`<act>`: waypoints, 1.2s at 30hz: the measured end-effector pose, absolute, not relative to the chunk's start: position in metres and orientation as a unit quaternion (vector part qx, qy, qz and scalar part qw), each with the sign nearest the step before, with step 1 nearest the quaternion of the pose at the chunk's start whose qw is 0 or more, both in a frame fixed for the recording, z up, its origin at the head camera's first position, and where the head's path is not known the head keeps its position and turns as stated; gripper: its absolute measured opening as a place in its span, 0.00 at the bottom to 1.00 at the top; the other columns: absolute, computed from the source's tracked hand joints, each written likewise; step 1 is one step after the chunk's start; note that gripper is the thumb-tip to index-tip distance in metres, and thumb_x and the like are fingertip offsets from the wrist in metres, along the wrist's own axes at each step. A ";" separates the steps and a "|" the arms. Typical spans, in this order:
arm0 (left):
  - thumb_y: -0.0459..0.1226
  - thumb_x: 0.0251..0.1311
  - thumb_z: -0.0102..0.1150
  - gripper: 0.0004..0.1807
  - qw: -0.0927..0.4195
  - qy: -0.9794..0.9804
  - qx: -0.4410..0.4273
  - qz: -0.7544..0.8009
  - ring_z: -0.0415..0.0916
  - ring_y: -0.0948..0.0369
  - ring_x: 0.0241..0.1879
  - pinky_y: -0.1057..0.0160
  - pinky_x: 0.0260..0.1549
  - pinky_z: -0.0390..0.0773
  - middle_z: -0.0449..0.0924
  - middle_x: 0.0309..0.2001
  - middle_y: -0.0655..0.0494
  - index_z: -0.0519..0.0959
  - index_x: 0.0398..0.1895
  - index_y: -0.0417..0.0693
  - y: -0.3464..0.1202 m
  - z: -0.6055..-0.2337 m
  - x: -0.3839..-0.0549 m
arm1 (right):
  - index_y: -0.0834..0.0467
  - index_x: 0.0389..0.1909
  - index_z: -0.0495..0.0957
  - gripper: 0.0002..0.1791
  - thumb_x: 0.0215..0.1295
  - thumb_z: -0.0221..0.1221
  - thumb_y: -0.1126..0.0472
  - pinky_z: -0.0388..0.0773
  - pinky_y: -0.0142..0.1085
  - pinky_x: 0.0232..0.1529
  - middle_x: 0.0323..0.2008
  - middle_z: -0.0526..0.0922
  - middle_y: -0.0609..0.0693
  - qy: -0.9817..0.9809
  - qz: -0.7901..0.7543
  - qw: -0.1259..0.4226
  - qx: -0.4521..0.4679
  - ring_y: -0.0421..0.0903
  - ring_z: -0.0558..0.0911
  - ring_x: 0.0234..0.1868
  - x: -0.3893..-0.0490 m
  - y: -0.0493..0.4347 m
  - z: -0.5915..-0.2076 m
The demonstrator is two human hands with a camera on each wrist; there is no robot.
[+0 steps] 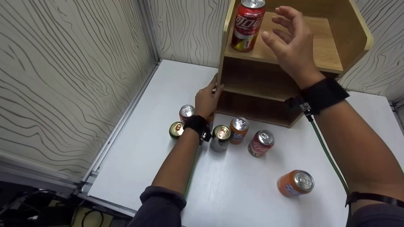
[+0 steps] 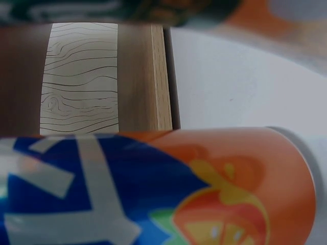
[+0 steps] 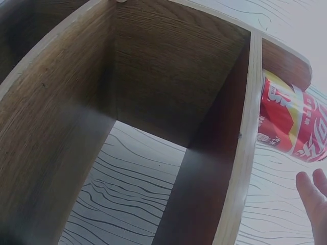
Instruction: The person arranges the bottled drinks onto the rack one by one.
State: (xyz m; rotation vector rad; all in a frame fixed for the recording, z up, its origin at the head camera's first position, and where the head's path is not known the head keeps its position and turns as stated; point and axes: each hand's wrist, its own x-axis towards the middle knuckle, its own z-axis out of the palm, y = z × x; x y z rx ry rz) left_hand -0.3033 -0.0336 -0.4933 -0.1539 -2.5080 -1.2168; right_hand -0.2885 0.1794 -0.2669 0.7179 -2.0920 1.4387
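My right hand [image 1: 295,44] is raised over the top shelf, fingers spread and slightly bent, holding nothing. Just left of it, a red Coca-Cola can [image 1: 249,25] stands upright at the shelf's left end. The right wrist view shows this cola can [image 3: 294,120] on its board, with fingertips [image 3: 310,191] apart from it. My left hand [image 1: 206,99] rests against the left side panel of the wooden shelf unit [image 1: 221,63], its fingers along the outside and its thumb at the front edge. An orange soda can [image 2: 230,178] fills the lower left wrist view, close to that wrist.
Around my left forearm stand a cola can [image 1: 187,111], a green-topped can [image 1: 176,130], a silver-green can [image 1: 220,140] and an orange can [image 1: 239,129]. Farther right are a red can [image 1: 261,143] and another orange can [image 1: 293,183] on the white table [image 1: 233,195]. Patterned panels [image 1: 79,63] surround the table.
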 end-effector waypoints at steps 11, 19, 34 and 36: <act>0.57 0.78 0.51 0.32 0.175 -0.887 -0.054 -0.423 0.92 0.56 0.47 0.56 0.48 0.89 0.89 0.57 0.49 0.67 0.80 0.62 -0.038 -0.492 -0.301 | 0.61 0.68 0.74 0.34 0.61 0.71 0.60 0.81 0.38 0.67 0.67 0.79 0.51 -0.764 0.538 0.249 0.255 0.49 0.81 0.67 -0.277 0.182 -0.275; 0.57 0.78 0.50 0.32 0.165 -0.886 -0.050 -0.431 0.91 0.57 0.49 0.57 0.48 0.89 0.84 0.66 0.51 0.64 0.81 0.65 -0.038 -0.494 -0.301 | 0.61 0.69 0.73 0.33 0.62 0.70 0.62 0.80 0.38 0.68 0.67 0.79 0.52 -0.762 0.538 0.243 0.266 0.50 0.80 0.68 -0.268 0.187 -0.285; 0.55 0.79 0.52 0.31 0.183 -0.884 -0.064 -0.426 0.92 0.58 0.47 0.57 0.47 0.89 0.89 0.58 0.50 0.67 0.80 0.62 -0.036 -0.494 -0.302 | 0.62 0.71 0.72 0.32 0.65 0.67 0.69 0.77 0.35 0.71 0.69 0.77 0.59 -0.793 0.498 0.221 0.273 0.46 0.79 0.69 -0.242 0.210 -0.311; 0.55 0.79 0.52 0.31 0.184 -0.886 -0.063 -0.422 0.92 0.57 0.46 0.57 0.47 0.89 0.90 0.56 0.50 0.67 0.80 0.61 -0.036 -0.494 -0.302 | 0.62 0.71 0.72 0.32 0.65 0.67 0.70 0.77 0.34 0.70 0.68 0.77 0.62 -0.796 0.494 0.221 0.272 0.44 0.79 0.69 -0.239 0.213 -0.317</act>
